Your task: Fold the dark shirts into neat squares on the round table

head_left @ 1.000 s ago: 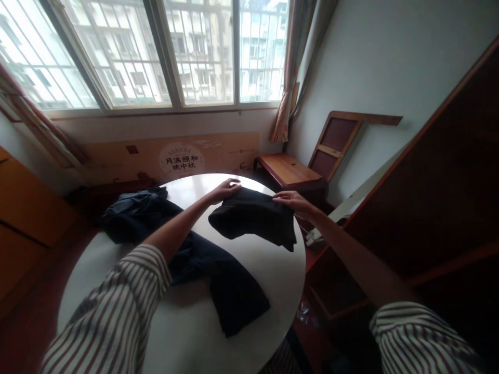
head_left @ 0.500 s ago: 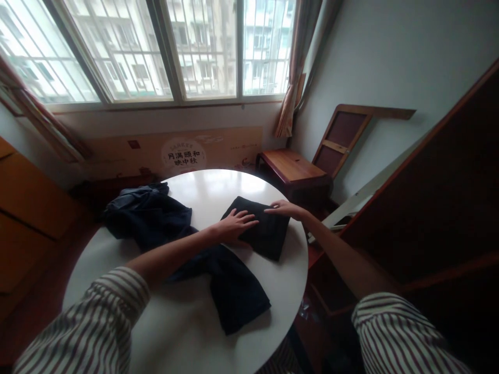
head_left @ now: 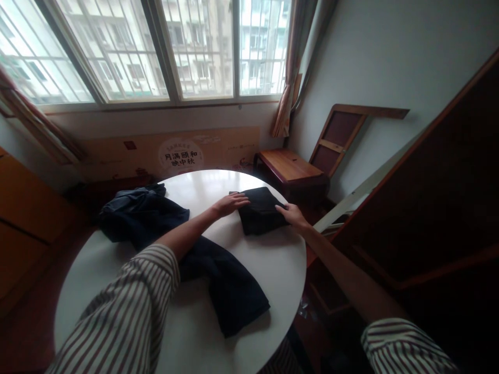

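Note:
A folded black garment [head_left: 262,212] lies on the far right part of the white round table [head_left: 163,322]. My left hand [head_left: 233,203] rests at its left edge, fingers stretched out over the cloth. At the opposite edge, my right hand [head_left: 293,215] is closed on the fabric, thumb on top; its other fingers are partly hidden. Dark blue trousers [head_left: 236,293] sprawl across the table, one leg pointing toward me. Their other end is bunched at the left in a dark pile [head_left: 140,210]. My left forearm crosses above the trousers and hides part of them.
Beyond the table stand a low wooden stool [head_left: 290,163] and a wood-framed panel [head_left: 339,135] against the wall. A printed banner board [head_left: 218,148] is under the barred window. Dark wooden furniture [head_left: 436,208] rises at the right, an orange cabinet [head_left: 23,208] at the left.
The black garment has turned on the table and shifted slightly away from me. My left hand has moved from its middle to its left edge; my right hand has moved slightly right and nearer.

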Motion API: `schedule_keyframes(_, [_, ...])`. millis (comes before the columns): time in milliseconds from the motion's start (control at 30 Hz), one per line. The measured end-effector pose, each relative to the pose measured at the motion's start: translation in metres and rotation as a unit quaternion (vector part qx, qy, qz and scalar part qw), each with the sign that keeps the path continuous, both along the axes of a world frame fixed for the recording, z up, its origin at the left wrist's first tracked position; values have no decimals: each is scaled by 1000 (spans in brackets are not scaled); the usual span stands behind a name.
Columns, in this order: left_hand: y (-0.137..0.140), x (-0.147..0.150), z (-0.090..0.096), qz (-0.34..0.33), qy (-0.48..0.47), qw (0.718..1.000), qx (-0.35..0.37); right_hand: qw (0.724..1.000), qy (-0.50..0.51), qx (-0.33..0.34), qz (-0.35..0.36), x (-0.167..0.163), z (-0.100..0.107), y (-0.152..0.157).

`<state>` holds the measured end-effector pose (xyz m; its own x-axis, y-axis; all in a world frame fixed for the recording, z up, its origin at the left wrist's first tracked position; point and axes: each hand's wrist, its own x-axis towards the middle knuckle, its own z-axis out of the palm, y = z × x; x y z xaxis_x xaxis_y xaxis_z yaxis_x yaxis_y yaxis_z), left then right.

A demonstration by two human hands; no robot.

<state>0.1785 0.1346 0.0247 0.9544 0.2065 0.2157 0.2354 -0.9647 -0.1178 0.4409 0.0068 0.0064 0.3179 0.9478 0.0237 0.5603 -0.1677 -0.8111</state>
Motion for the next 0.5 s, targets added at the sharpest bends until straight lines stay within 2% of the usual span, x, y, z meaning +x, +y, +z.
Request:
schedule_keyframes(100, [0,13,-1,-1,30,999,-28,996,-74,11,-38,14,-2,-10])
schedule_keyframes(233, [-31,21,0,-7,1,999,-52,982,-185,28,-41,29,14,-9])
schedule_keyframes(300, [-48,28,-1,-26,-24,998,-42,973,-228,40,3,28,25,4])
schedule_keyframes(367, [-60,38,-6,-48,-36,998,-10,961,-259,43,83,20,32,24])
schedule_keyframes(433, [-66,46,-13,-53,-29,998,24,944,-284,29,162,9,33,45])
schedule_keyframes(500, [-70,51,-19,-40,-14,998,47,927,-310,-1,210,-1,28,63])
